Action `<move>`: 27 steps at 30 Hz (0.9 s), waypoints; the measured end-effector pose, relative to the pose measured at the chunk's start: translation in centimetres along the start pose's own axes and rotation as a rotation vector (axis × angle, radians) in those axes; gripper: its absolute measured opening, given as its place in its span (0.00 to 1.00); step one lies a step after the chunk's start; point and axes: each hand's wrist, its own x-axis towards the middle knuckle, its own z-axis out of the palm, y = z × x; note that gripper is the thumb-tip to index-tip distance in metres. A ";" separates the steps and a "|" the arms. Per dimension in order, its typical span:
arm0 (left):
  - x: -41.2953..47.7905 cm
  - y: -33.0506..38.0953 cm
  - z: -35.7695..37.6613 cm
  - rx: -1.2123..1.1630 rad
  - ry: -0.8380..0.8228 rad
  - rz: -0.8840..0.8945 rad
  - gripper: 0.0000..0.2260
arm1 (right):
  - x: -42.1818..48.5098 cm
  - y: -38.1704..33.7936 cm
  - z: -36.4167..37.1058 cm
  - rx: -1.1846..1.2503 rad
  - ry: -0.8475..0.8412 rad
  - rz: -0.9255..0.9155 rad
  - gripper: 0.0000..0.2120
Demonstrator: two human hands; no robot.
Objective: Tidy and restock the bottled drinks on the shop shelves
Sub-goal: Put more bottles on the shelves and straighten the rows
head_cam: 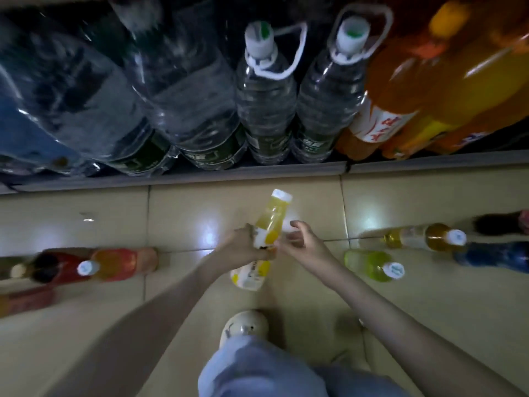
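restocking step in hand: left hand clamped on the yellow juice bottle held over the floor before the bottom shelf, right hand beside it, fingers apart; next move likely calls for shelving it upright.

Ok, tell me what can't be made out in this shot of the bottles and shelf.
All in the head view:
- Yellow bottle: label text blurred, partly covered by the left hand.
- Right hand: open beside the bottle; contact unclear.
- Red bottles on the floor: smeared by motion blur, cut off by the left edge.
- Big water jugs: tops cut off by the top edge.
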 end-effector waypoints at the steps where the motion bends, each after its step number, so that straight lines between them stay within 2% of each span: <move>1: -2.9 2.5 -0.7 -0.131 -0.063 0.037 0.25 | -2.6 -2.1 -0.6 0.084 -0.001 0.019 0.20; 3: -8.6 7.5 -2.5 -0.372 -0.201 0.128 0.21 | -8.1 -6.7 -2.2 0.186 0.023 0.024 0.14; 5: -14.0 12.1 -4.5 -0.510 -0.301 0.212 0.17 | -13.4 -11.3 -4.1 0.204 0.070 0.037 0.15; 9: -24.1 20.8 -9.9 -0.542 -0.391 0.291 0.09 | -23.6 -20.6 -8.2 0.182 0.146 0.038 0.14; 12: -30.8 26.8 -14.0 -0.486 -0.428 0.318 0.15 | -30.9 -26.9 -11.2 0.212 0.149 -0.016 0.12; 14: -35.1 30.8 -16.3 -0.478 -0.442 0.341 0.14 | -35.4 -30.8 -13.1 0.232 0.151 -0.048 0.15; 17: -40.8 36.0 -19.0 -0.419 -0.362 0.376 0.13 | -41.3 -35.7 -16.0 0.259 0.211 -0.093 0.17; 19: -43.9 38.8 -19.9 -0.330 -0.259 0.416 0.17 | -45.0 -38.4 -18.5 0.270 0.291 -0.165 0.16; 21: -46.5 41.4 -20.5 -0.186 -0.129 0.473 0.21 | -48.3 -40.7 -21.2 0.231 0.378 -0.250 0.12; 23: -48.6 43.8 -20.6 -0.017 -0.018 0.563 0.20 | -51.4 -42.4 -23.8 0.140 0.420 -0.305 0.12; 25: -50.1 46.0 -20.4 0.082 0.033 0.651 0.19 | -53.6 -43.6 -25.7 0.085 0.424 -0.330 0.13; 27: -51.1 47.9 -20.3 0.082 0.050 0.709 0.18 | -55.2 -44.5 -27.0 0.052 0.467 -0.356 0.11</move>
